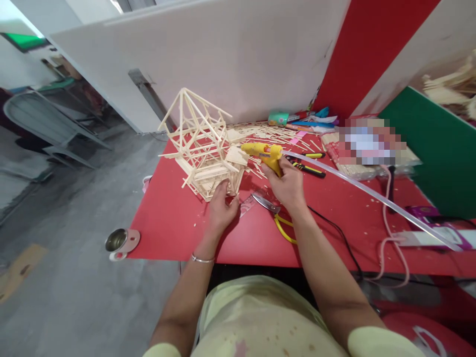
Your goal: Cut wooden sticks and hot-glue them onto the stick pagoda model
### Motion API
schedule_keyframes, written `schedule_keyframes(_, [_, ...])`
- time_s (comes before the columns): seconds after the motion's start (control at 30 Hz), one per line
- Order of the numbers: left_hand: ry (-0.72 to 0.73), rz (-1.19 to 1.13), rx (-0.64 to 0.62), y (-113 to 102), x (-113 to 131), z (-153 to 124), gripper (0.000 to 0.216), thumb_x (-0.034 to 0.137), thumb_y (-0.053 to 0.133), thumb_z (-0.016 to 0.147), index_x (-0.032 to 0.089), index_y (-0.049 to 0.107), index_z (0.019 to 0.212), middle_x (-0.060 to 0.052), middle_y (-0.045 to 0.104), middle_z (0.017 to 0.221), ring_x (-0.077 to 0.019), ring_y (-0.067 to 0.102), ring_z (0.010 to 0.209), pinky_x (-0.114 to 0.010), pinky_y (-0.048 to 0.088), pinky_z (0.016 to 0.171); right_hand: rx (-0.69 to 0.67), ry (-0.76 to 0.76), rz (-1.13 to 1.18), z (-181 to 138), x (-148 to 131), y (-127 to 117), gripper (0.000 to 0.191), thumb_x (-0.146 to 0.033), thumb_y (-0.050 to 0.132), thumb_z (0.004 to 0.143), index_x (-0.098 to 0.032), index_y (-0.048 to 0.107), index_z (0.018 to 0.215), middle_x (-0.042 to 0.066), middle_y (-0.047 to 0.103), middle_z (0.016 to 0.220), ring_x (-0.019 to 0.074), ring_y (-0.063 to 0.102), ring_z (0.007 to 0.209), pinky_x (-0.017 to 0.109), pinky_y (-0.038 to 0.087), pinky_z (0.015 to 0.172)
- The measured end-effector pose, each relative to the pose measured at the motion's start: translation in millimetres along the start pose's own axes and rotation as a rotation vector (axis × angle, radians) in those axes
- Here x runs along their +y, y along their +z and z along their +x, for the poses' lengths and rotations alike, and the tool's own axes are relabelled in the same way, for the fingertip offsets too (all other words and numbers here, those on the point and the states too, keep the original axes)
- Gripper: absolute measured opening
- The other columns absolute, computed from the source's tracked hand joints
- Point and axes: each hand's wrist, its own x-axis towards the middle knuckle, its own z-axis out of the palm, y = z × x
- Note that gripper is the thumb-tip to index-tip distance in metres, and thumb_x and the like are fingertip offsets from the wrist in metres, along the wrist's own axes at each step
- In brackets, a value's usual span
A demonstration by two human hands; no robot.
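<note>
A wooden stick model (201, 141) with a pointed open frame and a slatted base stands at the left of the red table. My left hand (222, 210) grips the near edge of its base, thumb on top. In my right hand (288, 183) is a yellow hot glue gun (269, 153), its nozzle pointing left at the small flat panels on the model's right side. A long clear glue stick (357, 188) runs out of the gun's back to the right. Whether the nozzle touches the wood I cannot tell.
Scissors with yellow handles (284, 228) and a clear ruler (247, 204) lie between my arms. Pliers (308, 168) rest behind my right hand, near loose thin sticks (267, 134). A mug (124, 240) sits at the table's left corner. A white power strip (427, 238) lies right.
</note>
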Motion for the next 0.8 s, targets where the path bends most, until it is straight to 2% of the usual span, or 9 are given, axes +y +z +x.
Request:
schedule_keyframes(0.07, [-0.006,0.007,-0.016,1,2,2,0.059,0.026,0.065,0.087,0.018,0.05,0.143,-0.016,0.059,0.143,-0.0286,0.054,0.136,-0.047,0.043,0.116,-0.021,0.007,-0.016,-3,0,-3,0.035,-0.052,0.06,0.09,-0.019,0.07,0.098,0.004,0.071,0.092,0.0183,0.061,0.079,0.029,0.044,0.073])
schedule_keyframes(0.13, [-0.013,0.008,-0.026,0,5,2,0.062,0.027,0.065,0.087,0.018,0.048,0.146,-0.017,0.056,0.147,-0.0292,0.053,0.137,-0.048,0.044,0.115,0.014,0.04,-0.043,-6,3,-8,0.036,-0.053,0.06,0.09,-0.018,0.069,0.094,0.005,0.07,0.091,0.0172,0.059,0.075,0.028,0.042,0.07])
schedule_keyframes(0.23, [-0.021,0.001,-0.004,-6,13,-3,0.059,0.028,0.064,0.089,0.021,0.05,0.145,-0.015,0.056,0.148,-0.0286,0.055,0.136,-0.048,0.046,0.113,0.074,0.107,-0.087,-8,12,-14,0.038,-0.056,0.06,0.089,-0.019,0.067,0.087,0.002,0.066,0.082,0.0141,0.052,0.065,0.027,0.037,0.063])
schedule_keyframes(0.3, [-0.024,-0.02,0.077,-13,20,-8,0.046,0.029,0.063,0.092,0.022,0.058,0.137,-0.013,0.063,0.14,-0.027,0.059,0.13,-0.047,0.048,0.11,0.088,0.154,-0.125,-7,20,-15,0.037,-0.056,0.061,0.087,-0.019,0.065,0.084,0.0,0.062,0.074,0.0128,0.047,0.061,0.027,0.033,0.059])
schedule_keyframes(0.4, [-0.062,-0.061,0.289,-26,25,-15,0.023,0.028,0.058,0.096,0.02,0.07,0.114,-0.011,0.073,0.115,-0.0227,0.068,0.111,-0.041,0.054,0.098,0.074,0.209,-0.118,-3,30,-13,0.035,-0.055,0.061,0.086,-0.02,0.062,0.082,-0.002,0.058,0.067,0.0124,0.044,0.059,0.027,0.031,0.058])
schedule_keyframes(0.47, [-0.139,-0.056,0.41,-33,22,-15,0.018,0.028,0.059,0.096,0.019,0.071,0.104,-0.009,0.072,0.104,-0.0196,0.068,0.098,-0.035,0.055,0.086,0.014,0.23,-0.045,-1,34,-9,0.035,-0.054,0.061,0.086,-0.02,0.06,0.079,-0.003,0.055,0.065,0.0126,0.044,0.059,0.027,0.03,0.057])
schedule_keyframes(0.57, [-0.276,-0.048,0.521,-42,8,-13,0.017,0.028,0.063,0.093,0.019,0.07,0.105,-0.007,0.067,0.104,-0.0159,0.064,0.089,-0.028,0.053,0.073,-0.104,0.247,0.064,-1,36,-4,0.037,-0.056,0.063,0.083,-0.021,0.054,0.072,-0.004,0.05,0.061,0.0121,0.043,0.058,0.026,0.029,0.054])
schedule_keyframes(0.67, [-0.339,-0.044,0.563,-46,-7,-10,0.022,0.027,0.065,0.092,0.02,0.067,0.112,-0.006,0.061,0.11,-0.0168,0.062,0.098,-0.029,0.052,0.077,-0.158,0.282,0.158,-2,37,-2,0.038,-0.057,0.064,0.082,-0.021,0.055,0.073,-0.004,0.05,0.06,0.0115,0.042,0.054,0.026,0.029,0.052])
schedule_keyframes(0.8, [-0.325,-0.032,0.536,-45,-14,-7,0.029,0.029,0.065,0.093,0.023,0.064,0.121,-0.009,0.056,0.127,-0.0203,0.057,0.119,-0.032,0.05,0.089,-0.058,0.247,0.208,0,36,-5,0.036,-0.055,0.061,0.086,-0.02,0.06,0.082,-0.003,0.052,0.065,0.0121,0.044,0.06,0.026,0.031,0.055])
